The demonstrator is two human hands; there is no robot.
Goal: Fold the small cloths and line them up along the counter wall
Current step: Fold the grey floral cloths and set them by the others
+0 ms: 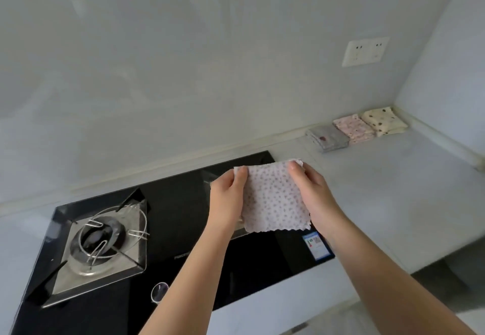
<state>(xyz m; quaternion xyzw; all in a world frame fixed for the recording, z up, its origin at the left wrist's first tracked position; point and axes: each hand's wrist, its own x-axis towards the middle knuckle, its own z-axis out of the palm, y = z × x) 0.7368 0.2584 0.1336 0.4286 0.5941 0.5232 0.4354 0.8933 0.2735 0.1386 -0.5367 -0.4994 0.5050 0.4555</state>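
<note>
We hold the pink-dotted cloth (275,198) up over the black hob (183,216). Our left hand (228,193) and right hand (312,190) each pinch an upper corner between thumb and fingers, so it hangs flat between them. On the worktop (380,190) to the right, a grey folded cloth (328,137), a pink floral folded cloth (353,127) and a cream dotted folded cloth (383,122) lie side by side against the back wall.

Open counter (380,203) runs right of the hob (183,229) — folded cloths (354,128) block the far corner.
</note>
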